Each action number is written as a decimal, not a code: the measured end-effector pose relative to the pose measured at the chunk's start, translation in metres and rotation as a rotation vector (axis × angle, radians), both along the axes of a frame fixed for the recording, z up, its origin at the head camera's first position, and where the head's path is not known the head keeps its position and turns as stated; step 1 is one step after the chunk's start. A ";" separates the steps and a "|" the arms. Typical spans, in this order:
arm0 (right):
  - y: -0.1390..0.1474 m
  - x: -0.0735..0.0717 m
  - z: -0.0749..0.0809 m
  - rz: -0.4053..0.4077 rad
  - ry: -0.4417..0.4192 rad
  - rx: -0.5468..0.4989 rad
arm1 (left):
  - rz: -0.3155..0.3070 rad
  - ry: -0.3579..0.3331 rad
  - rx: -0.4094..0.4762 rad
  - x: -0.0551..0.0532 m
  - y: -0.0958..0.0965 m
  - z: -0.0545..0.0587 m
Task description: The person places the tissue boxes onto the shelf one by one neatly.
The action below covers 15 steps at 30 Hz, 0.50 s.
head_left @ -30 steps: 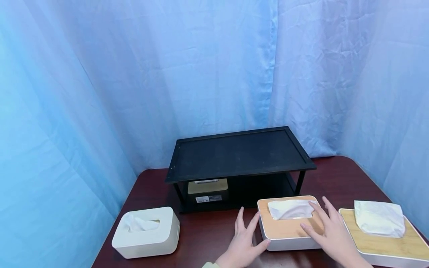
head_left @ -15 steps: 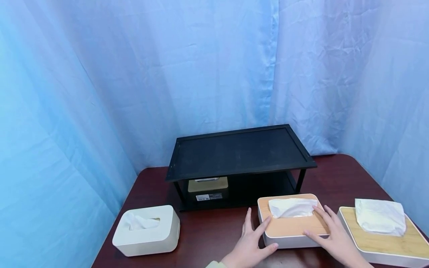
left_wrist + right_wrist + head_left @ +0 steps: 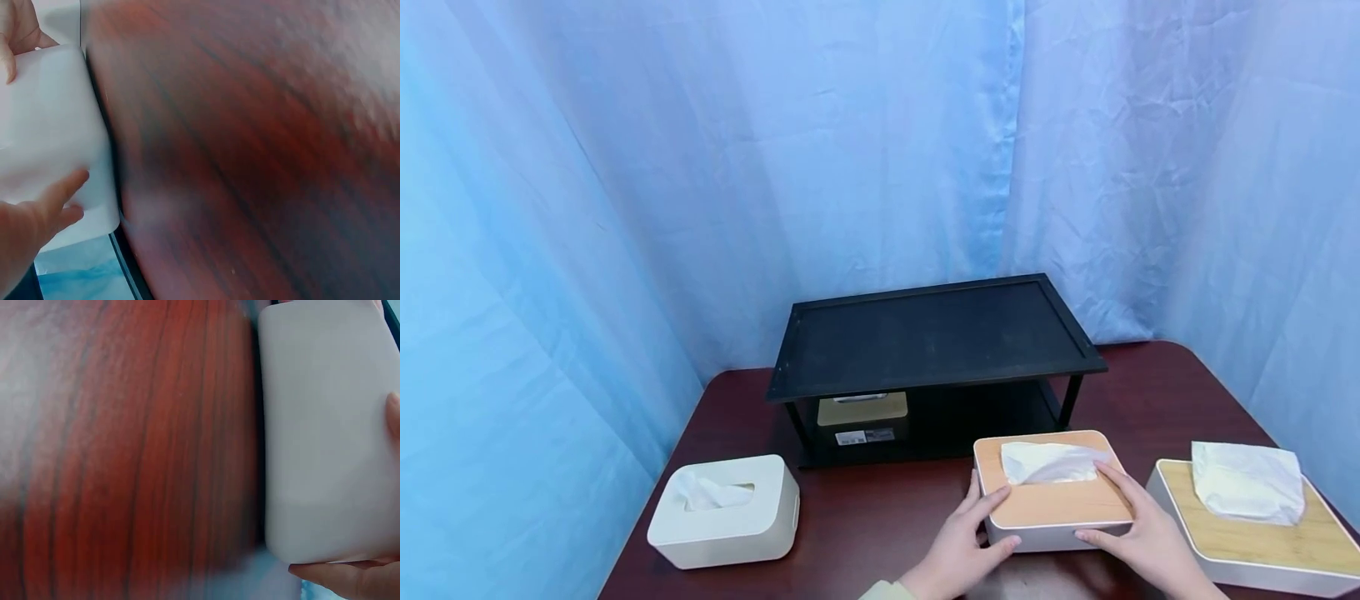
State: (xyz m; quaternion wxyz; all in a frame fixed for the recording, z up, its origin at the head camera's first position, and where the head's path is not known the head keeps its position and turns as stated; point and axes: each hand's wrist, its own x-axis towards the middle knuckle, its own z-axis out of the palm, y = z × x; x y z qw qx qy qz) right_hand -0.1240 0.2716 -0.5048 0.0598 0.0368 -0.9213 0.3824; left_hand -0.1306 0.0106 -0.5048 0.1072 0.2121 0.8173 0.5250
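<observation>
A tissue box with an orange-tan lid and white sides (image 3: 1048, 507) sits on the table just in front of the black rack, a white tissue (image 3: 1051, 463) sticking out of its slot. My left hand (image 3: 953, 548) grips its near left corner, thumb by the front wall and index finger on the lid's edge. On the right side my right hand (image 3: 1152, 537) holds it, fingers over the lid's right edge and thumb at the front. The white wall (image 3: 331, 437) fills much of the right wrist view, with right fingers (image 3: 350, 579) under its lower edge.
A two-tier black rack (image 3: 932, 337) stands behind; on its lower shelf is another tissue box (image 3: 861, 410) with a wood-toned lid. A white tissue box (image 3: 730, 533) is at left. At right, a larger bamboo-lidded box (image 3: 1240, 546) stands close to my right hand.
My left hand has moved right, onto the box's near left corner. My right hand has settled lower against its right side, fingers and thumb now around the edge.
</observation>
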 end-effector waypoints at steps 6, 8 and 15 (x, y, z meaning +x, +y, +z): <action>-0.002 0.000 0.003 -0.018 -0.008 0.036 | 0.082 0.007 0.060 0.000 0.005 -0.003; -0.003 0.001 0.002 -0.025 0.004 0.046 | 0.103 0.001 0.071 -0.001 0.006 -0.004; -0.004 0.002 0.000 -0.038 0.019 0.068 | 0.124 -0.022 0.099 -0.002 0.006 -0.005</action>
